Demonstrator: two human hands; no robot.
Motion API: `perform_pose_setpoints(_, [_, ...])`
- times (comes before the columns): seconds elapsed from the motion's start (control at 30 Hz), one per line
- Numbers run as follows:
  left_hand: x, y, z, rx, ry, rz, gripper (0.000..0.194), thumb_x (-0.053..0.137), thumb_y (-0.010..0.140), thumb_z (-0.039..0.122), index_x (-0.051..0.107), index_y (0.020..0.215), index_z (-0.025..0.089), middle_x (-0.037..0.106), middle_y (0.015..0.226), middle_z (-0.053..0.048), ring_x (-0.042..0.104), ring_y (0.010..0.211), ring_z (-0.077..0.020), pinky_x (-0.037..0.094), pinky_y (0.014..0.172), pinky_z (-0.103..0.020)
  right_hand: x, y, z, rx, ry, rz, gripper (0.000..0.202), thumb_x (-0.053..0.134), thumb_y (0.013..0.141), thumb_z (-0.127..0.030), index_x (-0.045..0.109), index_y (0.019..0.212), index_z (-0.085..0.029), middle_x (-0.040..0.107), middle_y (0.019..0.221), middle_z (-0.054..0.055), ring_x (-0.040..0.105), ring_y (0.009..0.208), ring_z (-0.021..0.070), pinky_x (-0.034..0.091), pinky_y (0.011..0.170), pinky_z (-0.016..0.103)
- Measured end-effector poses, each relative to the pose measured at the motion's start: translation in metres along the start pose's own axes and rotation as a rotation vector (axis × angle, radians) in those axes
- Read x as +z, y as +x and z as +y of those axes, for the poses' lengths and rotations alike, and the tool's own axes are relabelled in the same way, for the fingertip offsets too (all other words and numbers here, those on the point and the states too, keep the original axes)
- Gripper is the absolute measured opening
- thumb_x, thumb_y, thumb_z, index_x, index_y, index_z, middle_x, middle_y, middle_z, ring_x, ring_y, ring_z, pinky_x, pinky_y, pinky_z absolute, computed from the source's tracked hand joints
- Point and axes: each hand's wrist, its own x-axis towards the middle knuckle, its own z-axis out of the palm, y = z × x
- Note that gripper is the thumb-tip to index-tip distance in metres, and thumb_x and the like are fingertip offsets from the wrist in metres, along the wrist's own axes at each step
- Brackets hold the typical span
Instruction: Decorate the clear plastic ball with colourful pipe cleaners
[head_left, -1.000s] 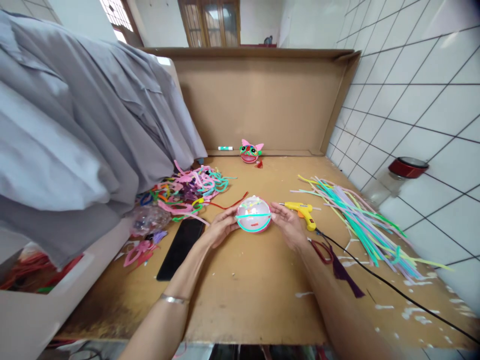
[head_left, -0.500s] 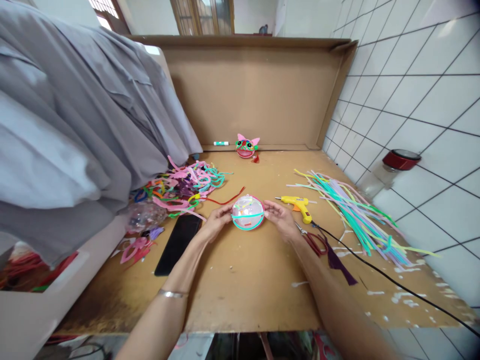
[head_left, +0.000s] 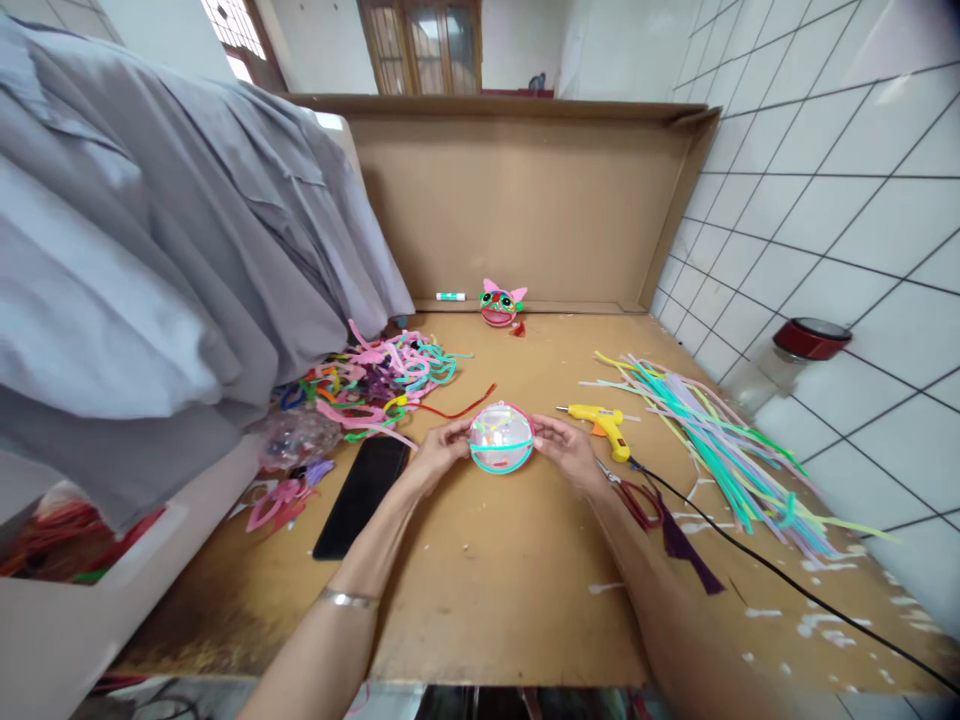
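Observation:
A clear round ball (head_left: 501,438), edged in pink and turquoise with a turquoise band across its middle, is held between my two hands over the middle of the table. Fingers of my left hand (head_left: 444,450) grip its left side, and those of my right hand (head_left: 566,448) grip its right side. Small coloured bits show in or on the ball. Just right of my right hand lies a yellow glue gun (head_left: 611,430). Red-handled scissors (head_left: 637,500) rest beside my right wrist. A black phone (head_left: 361,497) lies left of my left hand.
Tangled pipe cleaners (head_left: 397,370) are heaped at the left; straight ones (head_left: 705,430) spread at the right. A decorated pink-eared ball (head_left: 500,304) and a glue stick (head_left: 451,297) sit at the back. Grey cloth (head_left: 187,230) hangs left. A red-lidded jar (head_left: 787,360) stands right.
The whole view has shifted, so everything appears slightly lower and to the right. Both hands still hold the ball, with little visible change in their grip.

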Motion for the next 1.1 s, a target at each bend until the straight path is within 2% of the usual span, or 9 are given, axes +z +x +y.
perform_pose_setpoints(0.2, [-0.001,0.001,-0.002,-0.007,0.049,0.047,0.053,0.062,0.054,0.017,0.069,0.107,0.01,0.065,0.071,-0.001,0.049,0.059,-0.0101,0.036,0.059,-0.021,0.0,-0.001,-0.004,-0.011,-0.013,-0.055,0.046,0.08,0.063,-0.041,0.07,0.103,-0.022,0.071,0.095,0.005,0.062,0.086,0.017,0.049,0.087,0.036])
perform_pose_setpoints(0.37, [0.0,0.0,0.001,-0.006,0.025,0.041,0.054,0.06,0.052,0.014,0.071,0.104,0.01,0.07,0.08,-0.003,0.056,0.066,-0.0124,0.041,0.063,-0.022,-0.001,-0.001,-0.004,-0.017,-0.014,-0.079,0.044,0.08,0.063,-0.04,0.07,0.103,-0.022,0.07,0.096,0.005,0.062,0.088,0.0171,0.05,0.089,0.037])
perform_pose_setpoints(0.57, [0.002,-0.001,0.004,-0.051,0.07,0.101,0.056,0.06,0.052,0.013,0.07,0.107,0.008,0.066,0.067,0.0,0.045,0.05,-0.0069,0.037,0.053,-0.02,-0.003,0.0,-0.003,-0.068,-0.036,-0.108,0.04,0.079,0.066,-0.039,0.071,0.102,-0.023,0.068,0.099,0.005,0.062,0.089,0.0169,0.051,0.088,0.036])
perform_pose_setpoints(0.8, [0.006,-0.005,0.01,-0.054,0.038,0.093,0.056,0.061,0.051,0.014,0.07,0.106,0.009,0.064,0.068,0.0,0.049,0.053,-0.0082,0.041,0.057,-0.022,-0.005,0.0,-0.006,-0.084,-0.074,-0.131,0.038,0.079,0.067,-0.038,0.071,0.101,-0.024,0.067,0.098,0.004,0.062,0.088,0.017,0.052,0.086,0.036])
perform_pose_setpoints(0.97, [0.003,-0.005,0.007,-0.059,0.048,0.091,0.059,0.059,0.051,0.014,0.069,0.109,0.007,0.061,0.06,0.003,0.047,0.05,-0.0076,0.039,0.054,-0.021,-0.004,0.0,-0.008,-0.086,-0.088,-0.13,0.036,0.079,0.067,-0.037,0.071,0.099,-0.023,0.067,0.101,0.005,0.063,0.09,0.0174,0.052,0.087,0.036])
perform_pose_setpoints(1.1, [0.002,-0.005,0.007,-0.05,0.06,0.109,0.058,0.062,0.051,0.014,0.069,0.108,0.008,0.066,0.067,0.0,0.049,0.052,-0.0079,0.04,0.055,-0.021,-0.004,0.0,-0.009,-0.086,-0.082,-0.136,0.036,0.08,0.066,-0.037,0.071,0.097,-0.023,0.067,0.099,0.005,0.063,0.09,0.0175,0.052,0.087,0.036])
